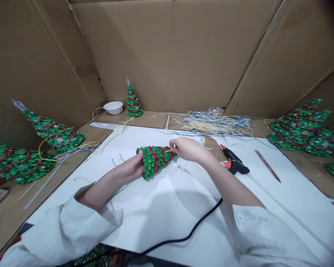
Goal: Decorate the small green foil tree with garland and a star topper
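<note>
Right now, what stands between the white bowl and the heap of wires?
The head view shows a small green tree between the white bowl and the wires.

The small green Christmas tree [149,163], a bushy cone wound with red garland [156,163], is held tipped on its side left of the glue gun [236,161], narrow tip towards it, broad base away.

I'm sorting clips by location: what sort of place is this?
Probably a craft workstation: a glue gun lies to the right, thin strands are heaped at the back, and the left hand holds a small decorated tree.
</note>
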Tool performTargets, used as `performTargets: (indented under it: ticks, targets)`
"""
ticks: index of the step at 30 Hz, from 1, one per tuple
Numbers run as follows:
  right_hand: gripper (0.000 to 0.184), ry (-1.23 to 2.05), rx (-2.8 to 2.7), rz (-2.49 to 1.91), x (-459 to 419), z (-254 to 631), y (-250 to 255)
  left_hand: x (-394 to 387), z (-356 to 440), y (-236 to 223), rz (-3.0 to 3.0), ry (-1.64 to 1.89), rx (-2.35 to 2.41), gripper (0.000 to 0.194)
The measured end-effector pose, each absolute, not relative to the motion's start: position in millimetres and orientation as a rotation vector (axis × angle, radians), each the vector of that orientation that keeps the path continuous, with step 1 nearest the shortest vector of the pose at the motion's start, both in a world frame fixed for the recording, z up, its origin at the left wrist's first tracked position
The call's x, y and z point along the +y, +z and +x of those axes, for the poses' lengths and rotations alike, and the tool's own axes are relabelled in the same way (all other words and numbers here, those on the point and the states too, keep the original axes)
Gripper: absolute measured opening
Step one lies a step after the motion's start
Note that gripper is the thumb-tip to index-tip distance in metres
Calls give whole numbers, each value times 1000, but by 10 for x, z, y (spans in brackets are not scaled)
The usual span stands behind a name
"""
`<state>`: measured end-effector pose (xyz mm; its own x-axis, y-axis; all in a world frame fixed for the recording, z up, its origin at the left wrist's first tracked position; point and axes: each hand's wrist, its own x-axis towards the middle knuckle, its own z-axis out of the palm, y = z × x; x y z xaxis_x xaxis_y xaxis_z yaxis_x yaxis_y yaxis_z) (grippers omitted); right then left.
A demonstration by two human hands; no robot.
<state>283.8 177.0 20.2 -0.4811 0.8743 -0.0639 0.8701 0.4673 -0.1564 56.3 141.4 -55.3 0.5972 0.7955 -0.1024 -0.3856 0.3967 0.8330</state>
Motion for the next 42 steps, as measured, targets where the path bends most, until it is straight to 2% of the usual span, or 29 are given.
performTargets:
  ticks: [9,17,24,34,42]
  targets:
    - [16,268,-2628,-1661,1809,2936,252,1461,492,-631,887,782,509,50]
    - [20,268,-2668,-1610,1720,2805,226,1435,539,-546,924,790,510,50]
    - [11,267,-2629,-1685,1772,2972,292,1449,508,-581,904,770,495,50]
    - [11,371,-2638,-1548,1780,2865,179,1444,529,-560,921,746,471,51]
    - [12,326,-2642,-1534,1814,2924,157,1466,495,-625,879,797,532,48]
